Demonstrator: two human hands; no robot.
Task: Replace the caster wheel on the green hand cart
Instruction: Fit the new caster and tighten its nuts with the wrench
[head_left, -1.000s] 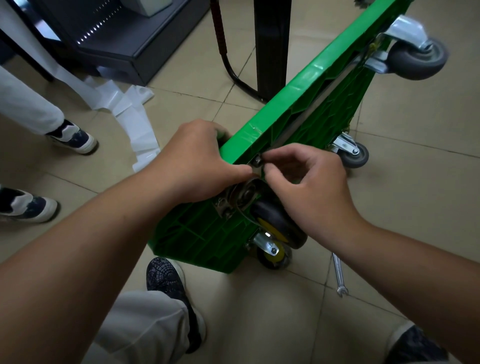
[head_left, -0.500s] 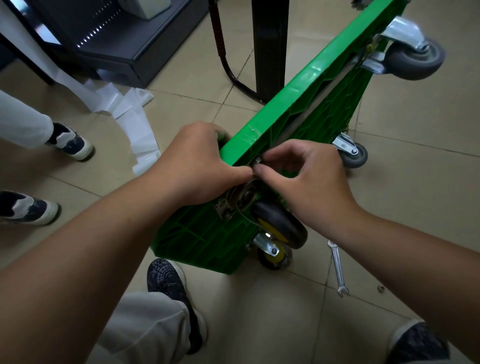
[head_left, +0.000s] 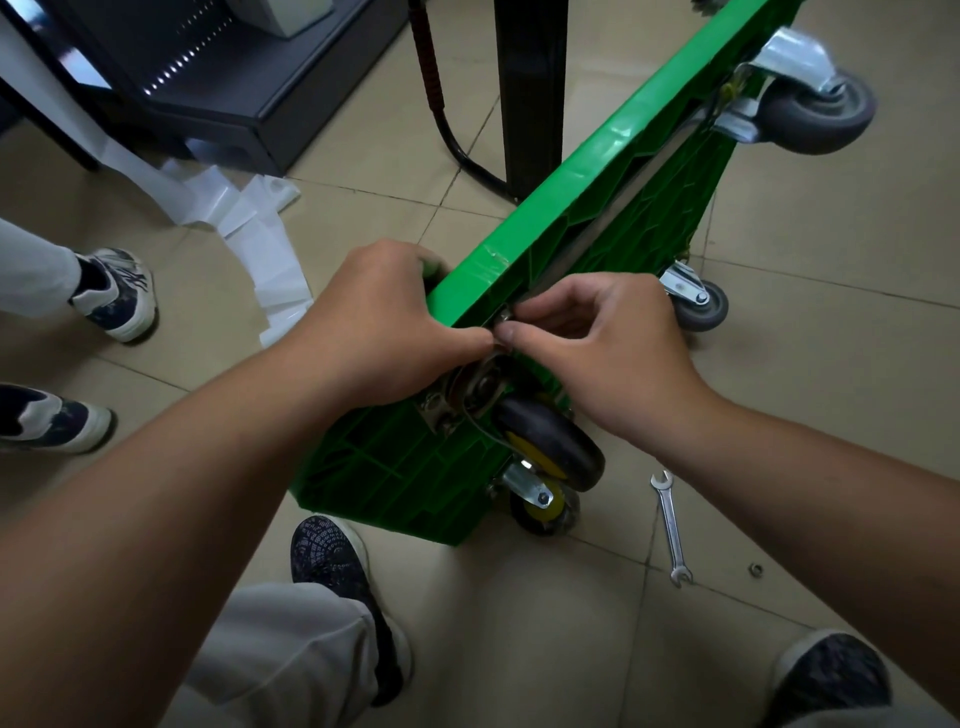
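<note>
Tiled floor (head_left: 519, 623): wrench (head_left: 670, 525), nut (head_left: 755, 569) beside green cart (head_left: 597, 218); both hands pinch small fastener (hidden) above caster (head_left: 550, 441).

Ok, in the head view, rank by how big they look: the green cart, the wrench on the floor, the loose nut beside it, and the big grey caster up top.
1. green cart
2. grey caster
3. wrench, thinner, though nearer the camera
4. nut, clearly smallest
</note>
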